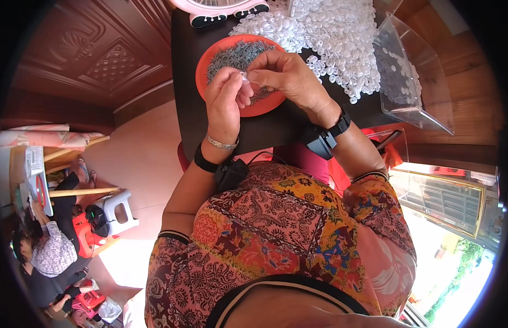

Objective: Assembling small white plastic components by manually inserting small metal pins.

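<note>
My left hand [225,101] pinches a small white plastic piece [244,77] between thumb and forefinger. The fingers of my right hand [289,79] are closed in a pinch right against that piece; whatever they grip is hidden. Both hands are raised over a round orange-red dish [202,82]. Many small grey screw-like parts [232,59] fill the dish. Beyond my right hand, a large heap of small round white plastic pieces [341,41] spreads over the dark table [191,126].
A clear plastic bin [399,104] with some white pieces stands at the table's right. A pink-and-white object with black shoe-shaped feet [207,21] is at the far edge. At the left, other people sit by a grey stool [121,213] and a red stool [84,232].
</note>
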A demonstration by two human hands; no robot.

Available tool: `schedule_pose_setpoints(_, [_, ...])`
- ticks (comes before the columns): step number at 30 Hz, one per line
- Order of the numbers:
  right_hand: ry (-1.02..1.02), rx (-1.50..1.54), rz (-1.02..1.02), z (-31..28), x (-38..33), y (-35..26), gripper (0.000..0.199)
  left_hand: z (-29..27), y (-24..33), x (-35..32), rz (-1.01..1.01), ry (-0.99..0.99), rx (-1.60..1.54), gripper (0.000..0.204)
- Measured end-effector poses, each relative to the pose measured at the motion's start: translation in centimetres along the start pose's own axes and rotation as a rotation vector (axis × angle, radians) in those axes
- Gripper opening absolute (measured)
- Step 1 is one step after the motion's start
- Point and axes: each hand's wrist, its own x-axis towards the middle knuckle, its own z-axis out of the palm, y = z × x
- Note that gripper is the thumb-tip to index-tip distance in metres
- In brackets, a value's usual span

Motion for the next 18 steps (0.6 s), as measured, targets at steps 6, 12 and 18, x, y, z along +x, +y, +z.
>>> schedule_pose_setpoints(6, [-0.023, -0.039, 0.027, 0.4, 0.3, -0.4, 0.011, -0.2, -0.3, 0.1, 0.027, -0.014, 0.085, 0.017])
schedule_pose_setpoints(12, [-0.086, -0.613, -0.084, -1.1, 2.2, 0.3, 0.012, -0.7, -0.2, 0.4, 0.116, 0.132, -0.102, 0.012])
schedule_pose_setpoints(18, [0.002, -1.322, -0.57, -1.1, 3.7, 4.2, 0.013, -0.7, -0.2, 0.6, 0.111, 0.165, -0.112, 0.012])
